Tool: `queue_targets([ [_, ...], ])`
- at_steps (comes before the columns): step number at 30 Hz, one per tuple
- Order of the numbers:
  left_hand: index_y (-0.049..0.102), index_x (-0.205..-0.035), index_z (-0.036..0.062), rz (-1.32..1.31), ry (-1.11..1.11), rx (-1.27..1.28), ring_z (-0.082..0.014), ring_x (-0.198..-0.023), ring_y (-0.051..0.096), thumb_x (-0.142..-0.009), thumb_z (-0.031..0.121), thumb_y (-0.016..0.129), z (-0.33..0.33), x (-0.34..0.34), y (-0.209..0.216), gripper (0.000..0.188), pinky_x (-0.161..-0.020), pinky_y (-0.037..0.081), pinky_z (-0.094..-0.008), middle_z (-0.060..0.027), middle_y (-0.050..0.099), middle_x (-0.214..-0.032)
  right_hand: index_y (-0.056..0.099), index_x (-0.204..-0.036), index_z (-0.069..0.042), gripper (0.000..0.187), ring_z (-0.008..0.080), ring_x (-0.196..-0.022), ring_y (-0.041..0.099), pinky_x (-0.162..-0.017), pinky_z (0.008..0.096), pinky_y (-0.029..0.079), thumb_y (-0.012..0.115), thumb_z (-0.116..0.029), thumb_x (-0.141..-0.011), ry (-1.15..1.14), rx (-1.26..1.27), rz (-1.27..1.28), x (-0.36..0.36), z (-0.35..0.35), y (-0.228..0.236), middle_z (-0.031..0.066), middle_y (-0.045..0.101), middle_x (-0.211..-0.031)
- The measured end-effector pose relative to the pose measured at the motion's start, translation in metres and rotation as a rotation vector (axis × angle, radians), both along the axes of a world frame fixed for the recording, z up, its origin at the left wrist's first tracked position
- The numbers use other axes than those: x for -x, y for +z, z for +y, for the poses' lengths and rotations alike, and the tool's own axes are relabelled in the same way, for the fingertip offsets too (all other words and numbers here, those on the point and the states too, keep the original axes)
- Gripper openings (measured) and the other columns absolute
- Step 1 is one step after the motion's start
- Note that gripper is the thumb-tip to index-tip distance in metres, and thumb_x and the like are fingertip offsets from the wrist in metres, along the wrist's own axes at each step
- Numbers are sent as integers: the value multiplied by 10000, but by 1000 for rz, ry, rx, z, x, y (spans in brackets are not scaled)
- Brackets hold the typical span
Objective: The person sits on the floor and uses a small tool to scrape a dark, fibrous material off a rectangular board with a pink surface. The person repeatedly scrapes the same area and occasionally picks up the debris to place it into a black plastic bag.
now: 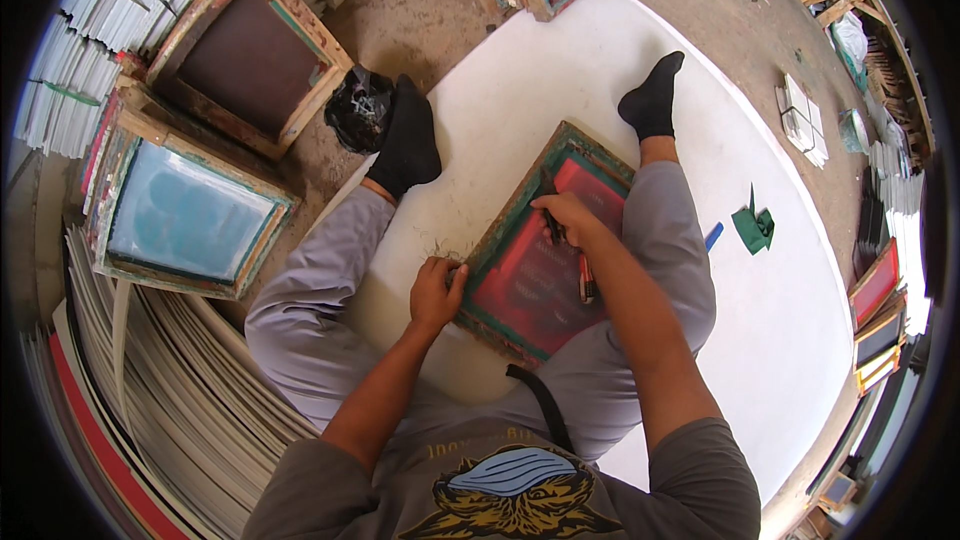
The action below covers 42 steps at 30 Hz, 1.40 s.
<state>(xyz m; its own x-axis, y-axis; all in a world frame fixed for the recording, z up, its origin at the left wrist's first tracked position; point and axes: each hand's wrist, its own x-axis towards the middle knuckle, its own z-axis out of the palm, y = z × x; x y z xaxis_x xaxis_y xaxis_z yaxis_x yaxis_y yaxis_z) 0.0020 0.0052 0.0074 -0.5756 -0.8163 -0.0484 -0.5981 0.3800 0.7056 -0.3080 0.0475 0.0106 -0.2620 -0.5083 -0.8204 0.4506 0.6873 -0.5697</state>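
A screen printing frame [505, 345] with a green-stained wooden border and red mesh lies tilted between my legs on a large white sheet. My left hand [437, 297] is closed on its left edge, thumb along the wood. Over the upper part of the mesh, my right hand [568, 218] grips a dark hand tool [548, 183] that looks like pliers, its dark end near the far border. A red-and-black handle [586, 280] shows below that hand. Whether it belongs to the same tool, I cannot tell.
Two more framed screens, one dark [245, 60] and one blue [190, 215], lean at the left beside a black plastic bag [360, 110]. Stacked sheets [190, 360] stand at the lower left. A green scrap [753, 227] and a blue object [714, 236] lie on the white sheet [790, 320].
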Motion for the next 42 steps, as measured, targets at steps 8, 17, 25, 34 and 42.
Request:
queue_targets([
  [8,720,-999,70,-36,9,-37,-308,-961,657,-984,333,662,-2,4,3,271,-824,529,-407,-105,662,-1002,614,-797,44,132,244,-521,588,-434,417,439,687,-65,-777,63,-75,499,-23,-10,-32,123,592,-682],
  [17,732,-1048,66,12,6,-52,-303,-940,666,-974,328,676,-3,3,-3,278,-807,526,-391,-121,680,-994,617,-860,17,161,223,-512,605,-439,383,456,713,-39,-744,104,69,603,-40,3,-53,107,607,-667],
  [25,693,-1202,15,514,229,-791,-141,-795,570,-1084,320,522,-30,14,-17,369,-739,481,-305,-31,701,-980,614,-1071,8,213,238,-595,680,-508,362,548,637,-135,-914,396,85,-111,-122,6,44,135,667,-755],
  [34,666,-1027,113,691,286,-1222,-81,-684,521,-1075,361,537,-41,9,-1,284,-573,364,-243,37,607,-793,681,-1064,-53,239,161,-694,628,-576,294,482,660,-232,-906,665,135,-124,-133,4,7,51,671,-848],
  [42,680,-994,122,661,307,-1228,-94,-672,514,-1016,353,655,-50,0,-10,233,-582,361,-252,31,622,-807,725,-978,-60,267,125,-715,610,-580,327,502,679,-320,-940,709,88,-221,-132,4,33,34,644,-869],
])
